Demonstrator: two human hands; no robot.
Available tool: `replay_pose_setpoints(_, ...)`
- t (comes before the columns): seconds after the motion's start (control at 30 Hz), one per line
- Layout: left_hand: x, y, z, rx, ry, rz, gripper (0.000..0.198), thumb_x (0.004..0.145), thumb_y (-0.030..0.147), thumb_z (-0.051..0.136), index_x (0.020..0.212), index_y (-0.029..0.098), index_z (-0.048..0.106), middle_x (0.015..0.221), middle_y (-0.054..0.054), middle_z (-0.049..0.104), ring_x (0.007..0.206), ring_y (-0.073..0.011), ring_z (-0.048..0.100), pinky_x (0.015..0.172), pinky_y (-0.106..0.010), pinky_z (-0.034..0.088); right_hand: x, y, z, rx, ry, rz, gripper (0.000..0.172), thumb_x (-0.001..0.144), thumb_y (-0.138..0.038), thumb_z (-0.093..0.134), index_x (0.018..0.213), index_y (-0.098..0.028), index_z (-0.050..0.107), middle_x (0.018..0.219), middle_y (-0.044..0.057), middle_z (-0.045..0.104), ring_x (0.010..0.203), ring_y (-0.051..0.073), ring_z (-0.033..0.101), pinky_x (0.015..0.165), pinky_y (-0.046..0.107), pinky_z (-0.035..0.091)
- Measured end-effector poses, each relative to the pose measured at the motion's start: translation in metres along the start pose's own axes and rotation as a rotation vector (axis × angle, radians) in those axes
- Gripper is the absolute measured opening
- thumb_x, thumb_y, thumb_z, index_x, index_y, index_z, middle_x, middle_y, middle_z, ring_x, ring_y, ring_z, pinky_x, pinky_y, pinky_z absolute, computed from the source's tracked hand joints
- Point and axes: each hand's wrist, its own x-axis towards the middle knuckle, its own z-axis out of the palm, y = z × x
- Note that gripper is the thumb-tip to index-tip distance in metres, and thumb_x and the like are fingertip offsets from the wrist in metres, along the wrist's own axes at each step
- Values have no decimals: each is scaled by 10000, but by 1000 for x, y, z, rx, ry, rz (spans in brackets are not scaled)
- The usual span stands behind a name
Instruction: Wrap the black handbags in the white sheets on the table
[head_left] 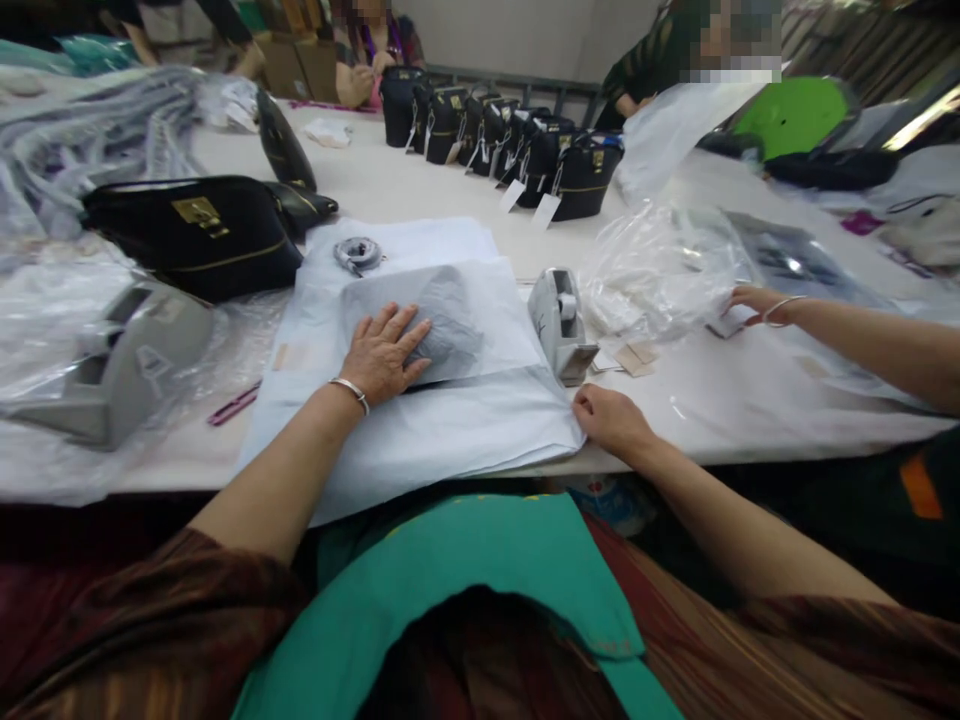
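Observation:
Spread fingers of my left hand (388, 352) lie flat on white tissue paper (480, 420) folded over a dark, flat-lying shape (446, 320), which shows grey through the sheet. At the paper's right front corner, my right hand (611, 418) is closed with its fingertips pinching the edge. A coiled grey wrapped strap (358, 254) rests on the paper's far part. Just right of the paper stands a grey tape dispenser (559, 325).
A black handbag (202, 235) and a larger tape dispenser (120, 360) are on the left. Several black bags with tags (540, 160) line the back. At right, a co-worker's hand (750, 305) is beside clear plastic bags (660, 265). Small cards (636, 358) lie near the dispenser.

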Motion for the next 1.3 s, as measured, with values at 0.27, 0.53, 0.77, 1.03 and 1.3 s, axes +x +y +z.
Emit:
replay_pose_setpoints(0.27,-1,0,1,-5,-35,0,663,939,477,565,1548,263,415,1661,-112,294,1534,-381,209,1181,-587,185,-25,-60,-28,130,239,-643,233,994,-305,504,1026,-182,699,1045,146,689,960,269,622,831,367,457)
replay_pose_setpoints(0.53,-2,0,1,-18,-60,-14,674,938,479,578,1554,269,401,1668,-112,275,1539,-380,190,1184,-605,173,-23,-141,16,-44,9,-1133,145,974,-197,539,954,-171,679,944,107,662,835,214,537,750,332,388)
replay_pose_setpoints(0.77,-2,0,2,-38,-45,-11,668,942,477,582,1550,265,407,1666,-121,277,1539,-381,189,1187,-615,161,-15,-140,10,-59,-91,-1075,143,958,-171,546,862,-158,651,889,93,642,802,205,521,711,320,366)
replay_pose_setpoints(1.03,-5,0,4,-21,-12,-9,660,942,481,591,1543,265,422,1660,-117,294,1533,-383,211,1177,-621,196,-23,-155,25,-122,22,-1189,121,970,-228,564,943,-193,677,895,98,641,773,210,517,654,319,337)
replay_pose_setpoints(1.3,-6,0,3,57,-42,-9,640,964,516,549,1550,299,408,1669,-83,280,1533,-356,225,1172,-612,248,-15,-167,32,155,-93,-1162,218,957,-208,547,789,-181,684,812,66,660,722,167,569,654,277,377)
